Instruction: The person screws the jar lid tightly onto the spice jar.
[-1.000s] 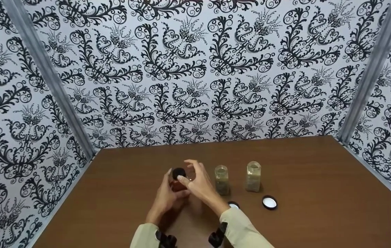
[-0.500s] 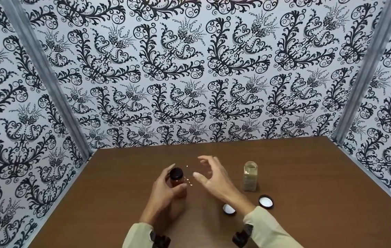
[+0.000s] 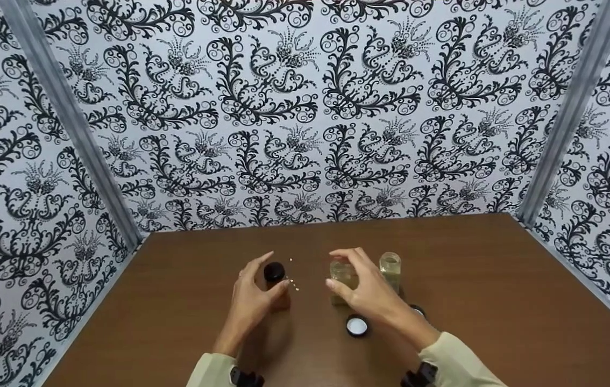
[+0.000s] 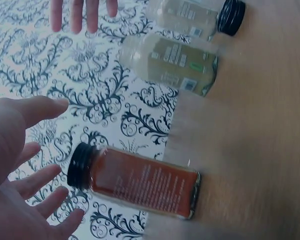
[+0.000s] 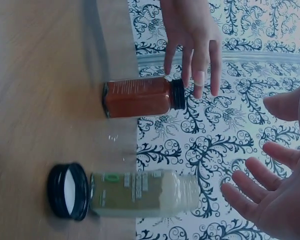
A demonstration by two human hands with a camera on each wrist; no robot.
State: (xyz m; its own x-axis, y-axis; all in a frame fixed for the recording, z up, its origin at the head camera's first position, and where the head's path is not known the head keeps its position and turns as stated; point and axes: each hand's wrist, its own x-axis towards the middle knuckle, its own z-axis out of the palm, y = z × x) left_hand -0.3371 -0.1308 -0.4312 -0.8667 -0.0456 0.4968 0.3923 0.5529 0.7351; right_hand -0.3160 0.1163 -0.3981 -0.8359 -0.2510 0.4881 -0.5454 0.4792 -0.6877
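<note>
An upright glass jar of red-orange powder (image 4: 142, 182), its black cap on, stands on the table at centre left. My left hand (image 3: 248, 301) is curved about its capped top, fingers spread and clear of it in the left wrist view. To the right stands an uncapped jar of greenish powder (image 5: 140, 194), partly behind my right hand (image 3: 372, 293) in the head view. That hand's fingers are spread and hold nothing, just off the jar's open mouth. A black cap with a white lining (image 3: 357, 325) lies in front of this jar.
Another uncapped jar of pale powder (image 3: 390, 264) stands farther right. A second black cap (image 3: 418, 310) lies before it, partly hidden by the right forearm. Small pale bits (image 3: 292, 282) are scattered beside the red-orange jar. Patterned walls enclose the brown table (image 3: 203, 263).
My right hand has left the red-orange jar and moved right to the greenish jar. My left hand has loosened from around the red-orange jar, which stays in place.
</note>
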